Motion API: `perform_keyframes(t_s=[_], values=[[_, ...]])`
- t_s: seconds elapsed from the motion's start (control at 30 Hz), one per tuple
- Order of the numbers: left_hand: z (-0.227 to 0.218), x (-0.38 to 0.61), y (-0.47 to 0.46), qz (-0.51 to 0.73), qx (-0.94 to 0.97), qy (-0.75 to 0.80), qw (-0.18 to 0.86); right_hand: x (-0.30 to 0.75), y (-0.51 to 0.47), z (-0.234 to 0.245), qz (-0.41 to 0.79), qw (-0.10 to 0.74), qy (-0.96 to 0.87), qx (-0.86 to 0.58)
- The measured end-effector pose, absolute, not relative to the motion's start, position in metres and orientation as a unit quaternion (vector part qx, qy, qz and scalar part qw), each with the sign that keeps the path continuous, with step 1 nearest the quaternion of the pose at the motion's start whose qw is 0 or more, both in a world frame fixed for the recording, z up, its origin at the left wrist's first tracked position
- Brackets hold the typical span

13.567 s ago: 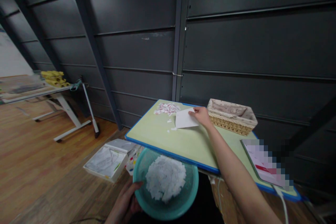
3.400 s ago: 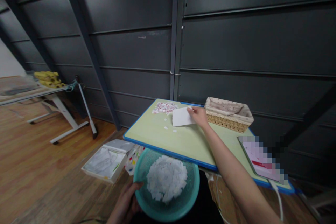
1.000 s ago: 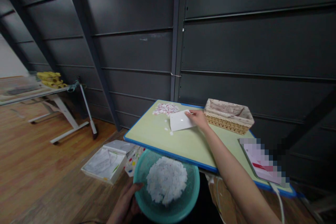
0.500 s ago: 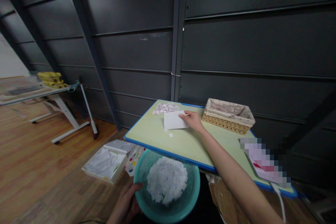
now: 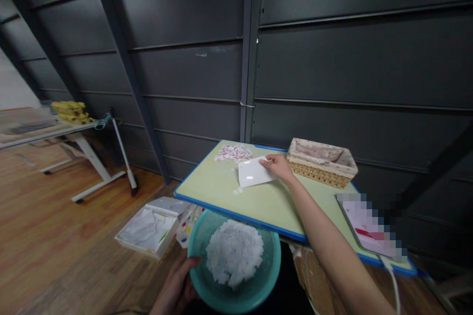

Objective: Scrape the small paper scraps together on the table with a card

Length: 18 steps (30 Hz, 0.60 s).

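My right hand [image 5: 280, 166] grips a glossy white plastic scraper [image 5: 251, 173] by its right end, thumb on top, tilted over the yellow-green tabletop [image 5: 207, 179]. Small white paper scraps [image 5: 238, 191] lie just off its near left corner. Behind it, at the far left corner, is a flat pile of paper bits with pinkish marks [image 5: 233, 152]. Below the table's near edge, my left hand [image 5: 181, 278] is closed on the left rim of a teal plastic basket [image 5: 271, 275]. A heap of white paper scraps [image 5: 234, 253] fills the basket's middle.
A woven basket with a cloth lining [image 5: 321, 172] stands at the table's back right. A tablet [image 5: 365, 229] with a white cable lies at the right edge. On the floor at left is an open white box [image 5: 148, 229]. A dark panelled wall [image 5: 192, 74] rises behind.
The scraper and my right hand have moved a little right and toward me, and its face now catches the light. More scraps show on the tabletop. My left hand stays on the basket.
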<state>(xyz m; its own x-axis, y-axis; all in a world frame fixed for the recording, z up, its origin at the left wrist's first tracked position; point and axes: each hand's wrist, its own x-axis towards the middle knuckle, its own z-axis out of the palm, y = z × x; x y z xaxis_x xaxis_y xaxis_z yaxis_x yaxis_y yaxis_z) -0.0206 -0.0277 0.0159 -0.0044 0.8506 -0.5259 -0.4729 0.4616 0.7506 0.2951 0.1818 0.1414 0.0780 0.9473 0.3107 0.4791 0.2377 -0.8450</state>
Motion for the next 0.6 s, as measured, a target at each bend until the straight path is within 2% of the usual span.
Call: perform_keyframes(t_s=[0.33, 0.43, 0.6], values=[[0.038, -0.018, -0.029, 0.48, 0.176, 0.502, 0.698, 0.287, 0.178, 0.137, 0.327, 0.468, -0.622, -0.536], [0.037, -0.018, -0.028, 0.481, 0.181, 0.499, 0.698, 0.284, 0.178, 0.132, 0.374, 0.43, -0.64, -0.515], [0.042, -0.017, -0.03, 0.482, 0.191, 0.523, 0.677, 0.281, 0.173, 0.13, 0.486, 0.318, -0.675, -0.456]])
